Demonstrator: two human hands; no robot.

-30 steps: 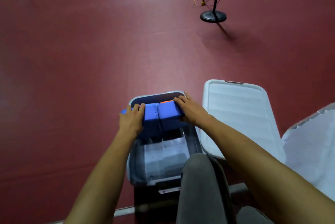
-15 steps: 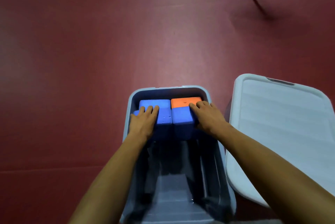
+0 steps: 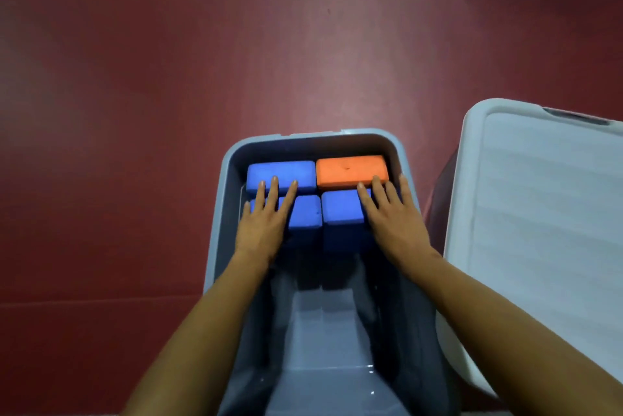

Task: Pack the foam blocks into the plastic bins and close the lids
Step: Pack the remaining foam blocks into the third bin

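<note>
A grey plastic bin (image 3: 224, 200) stands open on the floor below me. At its far end lie a blue foam block (image 3: 281, 173) and an orange foam block (image 3: 350, 171) side by side. Two more blue blocks stand upright just in front of them, one on the left (image 3: 305, 216) and one on the right (image 3: 342, 211). My left hand (image 3: 264, 223) rests flat with straight fingers on the left upright block. My right hand (image 3: 392, 220) lies flat on the right upright block, its fingertips touching the orange block. The near half of the bin holds no blocks.
The bin's pale lid (image 3: 539, 230) lies to the right of the bin, close to its wall. Red floor (image 3: 135, 112) surrounds the bin on the left and beyond it.
Both hands carried the two blue blocks down into the bin and now lie flat on top of them. The camera has moved closer over the bin.
</note>
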